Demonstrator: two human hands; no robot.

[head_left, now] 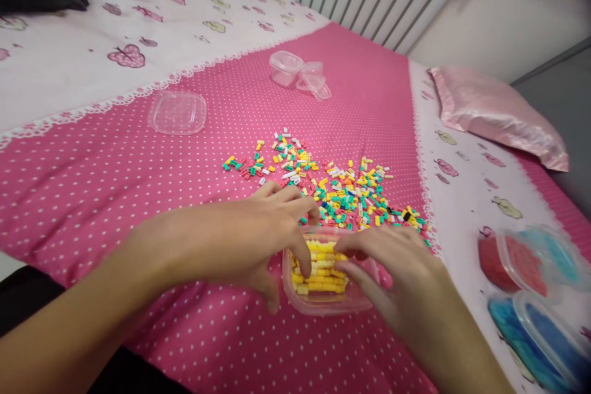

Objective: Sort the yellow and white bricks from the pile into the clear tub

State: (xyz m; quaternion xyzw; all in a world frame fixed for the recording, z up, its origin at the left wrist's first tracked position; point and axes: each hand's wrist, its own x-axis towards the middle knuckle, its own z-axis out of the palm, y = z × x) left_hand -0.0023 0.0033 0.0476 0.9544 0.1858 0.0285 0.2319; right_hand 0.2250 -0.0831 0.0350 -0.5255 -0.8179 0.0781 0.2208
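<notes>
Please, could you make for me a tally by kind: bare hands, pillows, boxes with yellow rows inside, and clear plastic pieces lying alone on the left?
Bare hands (left hand, right hand): 2
Pillow: 1
Box with yellow rows: 1
Clear plastic piece: 1
Total: 5

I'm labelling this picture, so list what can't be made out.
All in the head view:
- Container: right side partly covered by the right hand.
- Yellow strips: partly behind the left hand.
- Small pieces: too small and heaped to count.
- Blue tub: cut off by the right edge.
</notes>
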